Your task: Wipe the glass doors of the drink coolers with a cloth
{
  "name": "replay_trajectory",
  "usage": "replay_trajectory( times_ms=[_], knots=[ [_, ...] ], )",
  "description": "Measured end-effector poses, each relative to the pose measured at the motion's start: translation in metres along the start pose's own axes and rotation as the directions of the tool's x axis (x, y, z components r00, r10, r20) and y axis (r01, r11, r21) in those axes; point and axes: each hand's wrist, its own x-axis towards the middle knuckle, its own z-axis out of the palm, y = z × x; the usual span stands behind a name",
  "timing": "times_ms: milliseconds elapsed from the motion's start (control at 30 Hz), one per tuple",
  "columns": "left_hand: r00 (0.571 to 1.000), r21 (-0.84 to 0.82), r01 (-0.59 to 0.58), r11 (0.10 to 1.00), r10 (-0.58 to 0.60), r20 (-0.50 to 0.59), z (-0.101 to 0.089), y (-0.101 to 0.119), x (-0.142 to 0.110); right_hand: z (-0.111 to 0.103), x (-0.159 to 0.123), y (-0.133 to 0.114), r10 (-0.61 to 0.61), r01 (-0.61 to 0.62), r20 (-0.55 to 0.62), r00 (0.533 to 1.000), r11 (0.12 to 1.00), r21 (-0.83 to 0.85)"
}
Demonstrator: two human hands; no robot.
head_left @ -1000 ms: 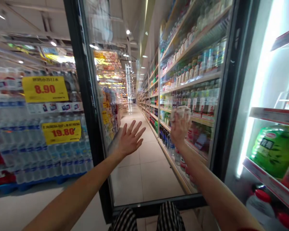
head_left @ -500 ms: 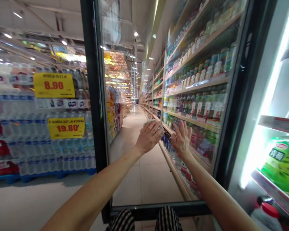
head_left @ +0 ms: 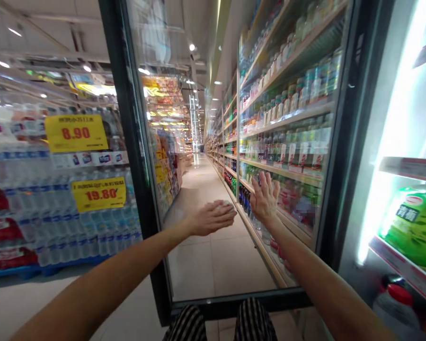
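Observation:
Both my hands are at the glass pane (head_left: 195,277) of an open cooler door with a black frame (head_left: 133,142). My left hand (head_left: 209,219) is turned sideways near the middle of the pane, fingers together and stretched to the right. A pale, crumpled cloth (head_left: 228,204) shows at its fingers, mostly hidden by them; its exact shape cannot be made out. My right hand (head_left: 264,199) is held up flat at the glass, to the right of the left one, fingers up and slightly apart, with nothing in it.
To the right is the lit cooler with a green pack (head_left: 417,225) on a shelf and a red-capped bottle (head_left: 399,303) below. Bottled-water stacks (head_left: 67,237) with yellow price signs (head_left: 76,133) stand left. Drink shelves (head_left: 287,121) and an aisle show in the glass.
My left hand has moved left and down across the pane, turning from slanted upward to nearly level. My right hand stays near the same place. The view has shifted slightly.

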Motion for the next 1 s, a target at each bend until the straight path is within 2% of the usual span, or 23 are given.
replay_trajectory(
  times_ms=[33, 100, 133, 167, 200, 233, 267, 300, 333, 367, 433, 500, 533, 567, 633, 667, 700, 767, 833, 867, 933, 967, 1000],
  knots=[
    [1.000, 0.006, -0.008, 1.000, 0.008, 0.008, -0.003, -0.007, -0.001, 0.000, 0.000, 0.000, -0.001, 0.001, 0.002, 1.000, 1.000, 0.002],
    [0.983, 0.066, 0.177, 0.982, -0.174, -0.055, -0.014, -0.035, 0.000, 0.001, -0.001, 0.001, -0.001, 0.001, -0.004, 1.000, 1.000, 0.004],
    [0.945, 0.083, 0.316, 0.945, -0.306, -0.113, -0.021, -0.049, 0.001, 0.002, -0.001, 0.001, 0.003, -0.003, -0.006, 1.000, 1.000, 0.005],
    [0.865, 0.080, 0.489, 0.869, -0.470, -0.177, -0.025, -0.060, 0.002, 0.002, -0.001, 0.000, 0.010, -0.010, -0.005, 1.000, 1.000, 0.007],
    [0.799, 0.066, 0.585, 0.808, -0.561, -0.215, -0.027, -0.063, 0.003, 0.002, -0.001, 0.000, 0.017, -0.017, -0.004, 1.000, 1.000, 0.009],
    [0.784, 0.053, 0.606, 0.794, -0.584, -0.210, -0.025, -0.059, 0.002, 0.001, -0.001, 0.000, 0.021, -0.021, -0.001, 1.000, 1.000, 0.008],
    [0.819, 0.041, 0.561, 0.827, -0.547, -0.176, -0.021, -0.047, -0.001, 0.001, -0.001, -0.001, 0.022, -0.022, 0.000, 1.000, 1.000, 0.005],
    [0.883, 0.031, 0.460, 0.888, -0.453, -0.127, -0.016, -0.031, -0.006, 0.001, -0.001, -0.001, 0.019, -0.019, 0.000, 1.000, 1.000, 0.002],
    [0.964, -0.008, 0.265, 0.964, -0.265, -0.026, -0.009, -0.013, -0.012, 0.001, -0.001, -0.001, 0.015, -0.015, -0.003, 1.000, 1.000, -0.002],
    [0.996, -0.050, 0.089, 0.995, -0.089, 0.009, -0.003, 0.002, -0.018, 0.001, -0.001, -0.001, 0.008, -0.008, -0.008, 1.000, 1.000, -0.004],
    [0.992, -0.087, -0.083, 0.993, 0.091, 0.084, 0.002, 0.015, -0.031, 0.003, -0.002, 0.000, 0.008, -0.008, -0.005, 1.000, 1.000, -0.003],
    [0.997, -0.060, 0.021, 0.998, -0.016, 0.075, -0.004, 0.000, -0.038, 0.004, -0.002, 0.001, 0.019, -0.019, 0.008, 1.000, 1.000, 0.010],
    [0.985, -0.026, 0.172, 0.985, -0.171, 0.017, -0.009, -0.014, -0.039, 0.004, -0.003, 0.001, 0.028, -0.028, 0.012, 1.000, 0.999, 0.019],
    [0.936, 0.008, 0.348, 0.938, -0.347, -0.063, -0.014, -0.028, -0.040, 0.004, -0.003, 0.001, 0.034, -0.034, 0.015, 0.999, 0.999, 0.028],
    [0.868, 0.010, 0.485, 0.874, -0.481, -0.124, -0.022, -0.040, -0.042, 0.003, -0.002, 0.000, 0.042, -0.042, 0.019, 0.999, 0.999, 0.034],
    [0.880, 0.001, 0.463, 0.886, -0.460, -0.122, -0.023, -0.035, -0.044, 0.003, -0.002, 0.000, 0.041, -0.042, 0.020, 0.999, 0.999, 0.029],
    [0.917, -0.013, 0.387, 0.922, -0.386, -0.102, -0.022, -0.024, -0.048, 0.002, -0.002, -0.001, 0.037, -0.037, 0.017, 0.999, 0.999, 0.019],
    [0.983, -0.039, 0.177, 0.983, -0.178, -0.033, -0.017, 0.008, -0.059, 0.001, -0.001, -0.001, 0.020, -0.020, 0.003, 1.000, 1.000, -0.002],
    [0.998, -0.070, -0.048, 0.996, 0.051, 0.040, -0.012, 0.029, -0.070, 0.002, -0.002, 0.000, 0.001, -0.001, -0.016, 1.000, 1.000, -0.014],
    [0.996, -0.044, -0.051, 0.998, 0.054, 0.065, -0.012, 0.028, -0.072, 0.003, -0.002, 0.000, -0.005, 0.005, -0.026, 1.000, 1.000, -0.015],
    [0.989, 0.066, 0.139, 0.988, -0.142, 0.035, -0.018, 0.005, -0.070, 0.005, -0.003, 0.001, 0.000, 0.000, -0.036, 0.999, 1.000, -0.010],
    [0.937, 0.143, 0.348, 0.926, -0.344, -0.053, -0.024, -0.013, -0.067, 0.006, -0.004, 0.001, 0.007, -0.007, -0.034, 0.999, 1.000, -0.004],
    [0.877, 0.163, 0.479, 0.862, -0.466, -0.115, -0.029, -0.032, -0.063, 0.007, -0.005, 0.000, 0.016, -0.016, -0.028, 0.999, 1.000, 0.003]
  ],
)
